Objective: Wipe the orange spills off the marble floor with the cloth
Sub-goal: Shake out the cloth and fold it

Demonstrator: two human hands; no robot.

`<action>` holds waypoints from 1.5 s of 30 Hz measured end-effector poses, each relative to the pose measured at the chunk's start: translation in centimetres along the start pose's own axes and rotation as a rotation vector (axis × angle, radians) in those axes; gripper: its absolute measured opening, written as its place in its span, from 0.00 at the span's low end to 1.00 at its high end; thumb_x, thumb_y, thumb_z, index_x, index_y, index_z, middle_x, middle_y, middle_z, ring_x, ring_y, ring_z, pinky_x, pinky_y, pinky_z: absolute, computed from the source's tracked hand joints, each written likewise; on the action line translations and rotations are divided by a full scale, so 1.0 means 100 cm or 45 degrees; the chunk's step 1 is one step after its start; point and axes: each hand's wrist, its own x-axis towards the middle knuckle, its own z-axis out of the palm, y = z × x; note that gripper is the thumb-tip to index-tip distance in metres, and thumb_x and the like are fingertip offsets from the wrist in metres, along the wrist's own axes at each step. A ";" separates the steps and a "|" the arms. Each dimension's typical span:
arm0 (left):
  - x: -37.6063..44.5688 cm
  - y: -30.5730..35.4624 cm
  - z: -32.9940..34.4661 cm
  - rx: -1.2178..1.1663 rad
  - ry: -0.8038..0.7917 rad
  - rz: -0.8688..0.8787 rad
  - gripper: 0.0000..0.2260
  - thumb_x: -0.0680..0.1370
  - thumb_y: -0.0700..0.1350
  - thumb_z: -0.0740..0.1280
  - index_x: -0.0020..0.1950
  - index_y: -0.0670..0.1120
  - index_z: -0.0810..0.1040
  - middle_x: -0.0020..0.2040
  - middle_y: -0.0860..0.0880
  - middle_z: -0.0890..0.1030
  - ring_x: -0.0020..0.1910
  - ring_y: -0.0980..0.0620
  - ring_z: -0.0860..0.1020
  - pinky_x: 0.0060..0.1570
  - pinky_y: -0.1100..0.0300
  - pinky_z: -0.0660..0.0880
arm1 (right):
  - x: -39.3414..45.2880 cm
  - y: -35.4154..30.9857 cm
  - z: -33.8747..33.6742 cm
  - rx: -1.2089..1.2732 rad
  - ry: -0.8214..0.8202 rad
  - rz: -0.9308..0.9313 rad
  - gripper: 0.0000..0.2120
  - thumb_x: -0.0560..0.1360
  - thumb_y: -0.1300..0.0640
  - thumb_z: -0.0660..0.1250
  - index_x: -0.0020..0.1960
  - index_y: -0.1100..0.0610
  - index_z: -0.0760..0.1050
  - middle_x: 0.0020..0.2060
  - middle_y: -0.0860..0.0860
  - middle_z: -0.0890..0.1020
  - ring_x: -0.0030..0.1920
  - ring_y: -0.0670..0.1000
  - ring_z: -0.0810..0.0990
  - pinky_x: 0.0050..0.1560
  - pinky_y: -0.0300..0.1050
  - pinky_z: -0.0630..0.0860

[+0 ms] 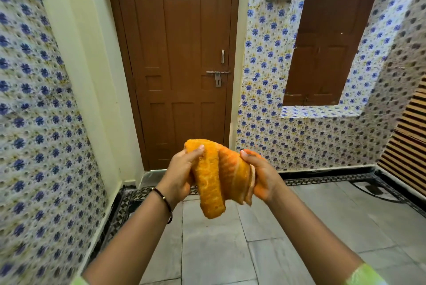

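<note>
Both my hands hold a cloth (213,183) up in front of me, well above the floor. It is stained orange and yellow throughout and hangs in a folded roll. My left hand (182,173) grips its left side, thumb on the top edge. My right hand (258,174), smeared with orange, grips its right side. The grey marble floor (299,227) lies below; I see no orange spill on the part in view.
A closed brown door (182,58) with a latch stands straight ahead. Blue-flowered tiled walls (39,123) close in on the left and right. A brown shuttered window (327,38) sits in a recess at the right. A dark patterned border (322,181) edges the floor.
</note>
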 end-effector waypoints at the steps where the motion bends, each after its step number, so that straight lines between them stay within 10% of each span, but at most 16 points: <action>1: 0.001 0.000 -0.005 -0.007 -0.008 -0.057 0.14 0.78 0.47 0.65 0.62 0.44 0.74 0.56 0.42 0.80 0.56 0.42 0.78 0.54 0.44 0.75 | 0.000 -0.004 0.001 -0.030 0.072 -0.075 0.19 0.74 0.59 0.67 0.65 0.56 0.72 0.55 0.60 0.77 0.49 0.58 0.79 0.42 0.53 0.80; 8: 0.007 0.001 -0.028 0.157 0.071 0.042 0.33 0.73 0.35 0.70 0.74 0.47 0.60 0.63 0.44 0.72 0.60 0.41 0.73 0.56 0.44 0.74 | -0.004 -0.019 0.007 -0.534 -0.028 -0.192 0.21 0.71 0.69 0.70 0.61 0.53 0.76 0.57 0.55 0.75 0.57 0.58 0.77 0.53 0.58 0.79; 13: 0.002 0.014 -0.032 0.496 -0.002 0.406 0.10 0.77 0.38 0.66 0.54 0.51 0.79 0.55 0.50 0.78 0.56 0.47 0.76 0.45 0.56 0.77 | -0.005 -0.034 0.017 -1.009 0.090 -0.442 0.18 0.71 0.68 0.70 0.57 0.52 0.75 0.54 0.52 0.79 0.58 0.54 0.78 0.56 0.52 0.78; 17: 0.004 0.021 -0.034 0.713 0.009 0.548 0.12 0.75 0.44 0.69 0.58 0.52 0.77 0.56 0.52 0.78 0.55 0.52 0.76 0.46 0.58 0.79 | -0.009 -0.043 0.018 -1.324 0.236 -0.718 0.12 0.70 0.60 0.73 0.46 0.45 0.78 0.45 0.47 0.82 0.49 0.49 0.80 0.51 0.49 0.80; 22: 0.006 0.028 -0.038 0.543 -0.085 0.435 0.29 0.64 0.48 0.74 0.64 0.51 0.72 0.60 0.49 0.77 0.59 0.50 0.77 0.54 0.48 0.79 | -0.012 -0.053 0.018 -1.093 0.212 -0.802 0.10 0.71 0.62 0.72 0.44 0.48 0.78 0.51 0.53 0.78 0.53 0.53 0.77 0.47 0.49 0.79; 30: 0.006 0.022 -0.029 0.580 0.194 0.733 0.10 0.69 0.52 0.69 0.50 0.56 0.77 0.60 0.50 0.71 0.58 0.48 0.73 0.45 0.49 0.81 | -0.014 -0.048 0.024 -1.171 0.337 -0.865 0.06 0.74 0.55 0.69 0.50 0.53 0.76 0.57 0.51 0.71 0.62 0.54 0.70 0.61 0.57 0.74; 39: -0.004 0.017 -0.010 0.337 0.041 0.780 0.13 0.75 0.57 0.60 0.50 0.50 0.72 0.41 0.51 0.78 0.39 0.55 0.79 0.38 0.56 0.79 | -0.034 -0.037 0.035 -0.513 0.172 -0.757 0.09 0.78 0.53 0.60 0.51 0.58 0.72 0.40 0.54 0.78 0.39 0.51 0.79 0.40 0.48 0.80; 45: -0.001 -0.001 -0.004 0.173 -0.224 0.111 0.25 0.72 0.58 0.65 0.64 0.48 0.68 0.57 0.46 0.79 0.53 0.47 0.80 0.47 0.50 0.80 | -0.045 -0.024 0.016 -0.541 0.450 -0.728 0.10 0.79 0.49 0.60 0.47 0.55 0.73 0.33 0.50 0.75 0.34 0.49 0.74 0.37 0.47 0.75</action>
